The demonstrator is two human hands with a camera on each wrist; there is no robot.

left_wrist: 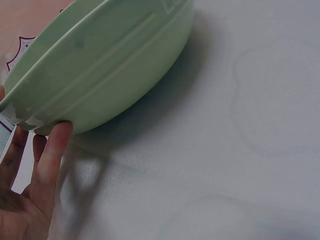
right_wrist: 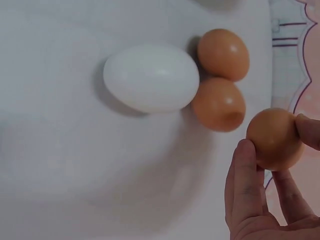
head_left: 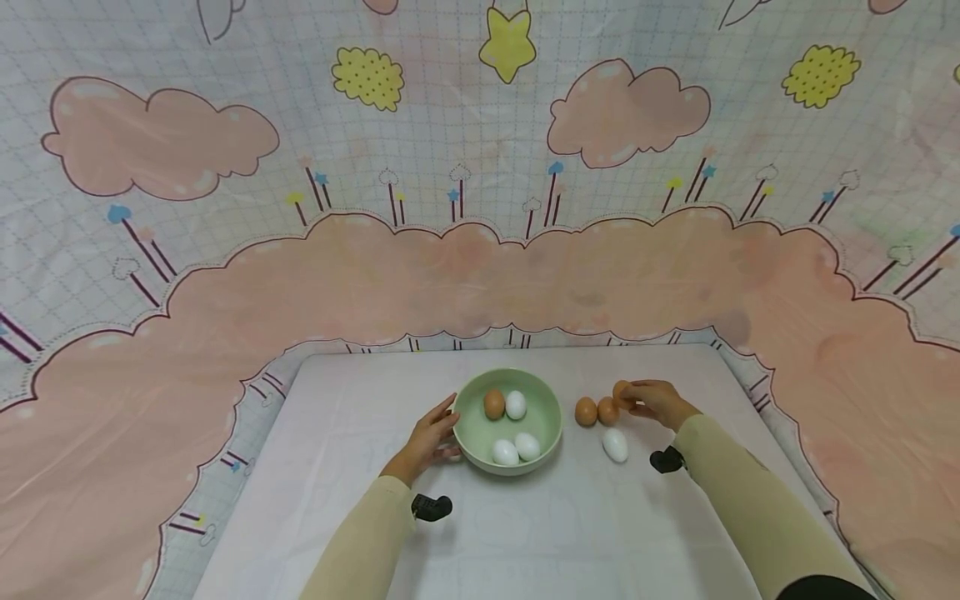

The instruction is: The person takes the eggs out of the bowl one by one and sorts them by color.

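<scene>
A light green bowl (head_left: 468, 429) stands on the white-covered table, holding one brown egg (head_left: 494, 404) and several white eggs (head_left: 505, 452). My left hand (head_left: 427, 442) touches the bowl's left side; in the left wrist view its fairly straight fingers (left_wrist: 56, 155) rest against the outer wall. To the right of the bowl, my right hand (head_left: 660, 403) pinches a brown egg (right_wrist: 275, 139) between thumb and fingertips. Close by, two brown eggs (right_wrist: 223, 54) lie side by side, with a white egg (right_wrist: 151, 78) against them in the right wrist view.
The tabletop (head_left: 315, 500) carries a smooth white cover. Behind and around it hangs a patterned cloth (head_left: 510, 283) with pink clouds and yellow stars. Small black devices (head_left: 432, 507) sit at both wrists.
</scene>
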